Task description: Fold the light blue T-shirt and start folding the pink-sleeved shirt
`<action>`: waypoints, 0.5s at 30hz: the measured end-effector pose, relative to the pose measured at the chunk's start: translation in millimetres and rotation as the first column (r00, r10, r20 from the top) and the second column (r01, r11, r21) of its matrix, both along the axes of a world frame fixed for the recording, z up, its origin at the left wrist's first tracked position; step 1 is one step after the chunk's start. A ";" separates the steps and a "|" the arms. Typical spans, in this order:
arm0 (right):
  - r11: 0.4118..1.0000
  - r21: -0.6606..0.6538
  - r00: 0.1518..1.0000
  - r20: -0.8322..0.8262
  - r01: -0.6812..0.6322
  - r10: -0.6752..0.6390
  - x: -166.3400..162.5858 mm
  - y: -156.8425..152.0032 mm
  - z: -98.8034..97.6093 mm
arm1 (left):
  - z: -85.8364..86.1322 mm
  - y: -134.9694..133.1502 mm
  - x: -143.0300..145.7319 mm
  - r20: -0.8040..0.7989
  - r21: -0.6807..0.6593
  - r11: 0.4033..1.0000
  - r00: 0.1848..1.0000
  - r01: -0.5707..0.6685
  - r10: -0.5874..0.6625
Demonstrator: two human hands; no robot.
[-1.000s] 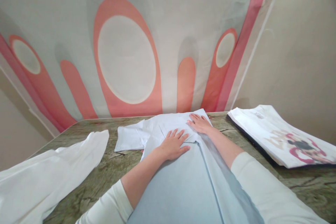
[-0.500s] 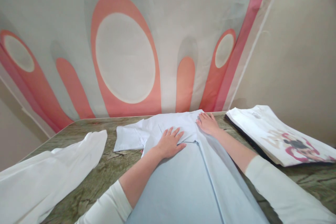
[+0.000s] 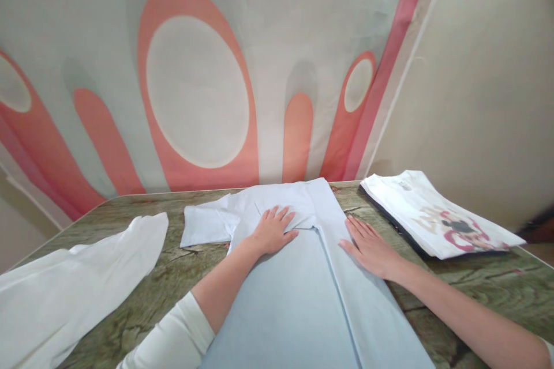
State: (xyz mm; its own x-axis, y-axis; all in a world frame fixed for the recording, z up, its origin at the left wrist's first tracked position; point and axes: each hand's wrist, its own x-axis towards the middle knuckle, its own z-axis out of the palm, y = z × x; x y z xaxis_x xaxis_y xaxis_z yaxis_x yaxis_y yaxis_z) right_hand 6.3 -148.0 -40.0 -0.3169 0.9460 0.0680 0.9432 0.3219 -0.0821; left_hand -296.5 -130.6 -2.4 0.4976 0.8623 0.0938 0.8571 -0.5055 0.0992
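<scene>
A light blue short-sleeved shirt [image 3: 298, 305] lies on the table in front of me, its right side folded inward in a long strip. One sleeve still sticks out to the left. My left hand [image 3: 272, 232] rests flat on the upper part of the shirt, fingers spread, near the inner end of the folded-in sleeve. On the right, my right hand [image 3: 370, 247] lies with fingers stretched out along the outer edge of the folded strip, pressing on the cloth. Neither hand grips the fabric.
A white garment [image 3: 86, 282] is spread at the left of the wood-patterned table [image 3: 173, 277]. Folded T-shirts [image 3: 437, 213], the top one white with a printed picture, are stacked at the right. Behind the table stands a wall with a pink and grey printed backdrop [image 3: 277, 57].
My right hand has slid from the shirt's top right corner down toward me along the folded edge. My left hand stays on the shirt. The view has shifted slightly right.
</scene>
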 end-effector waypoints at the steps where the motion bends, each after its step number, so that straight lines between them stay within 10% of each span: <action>1: 0.999 -0.002 0.999 0.004 0.037 -0.037 3.5 -0.1 0.5 | -0.5 0.4 -0.3 0.000 0.003 1.000 1.000 0.001 -0.001; 15: 1.000 -0.013 1.000 0.003 0.002 -0.002 -25.0 40.8 3.3 | 7.9 4.6 -8.9 0.043 0.014 0.999 0.998 0.048 -0.049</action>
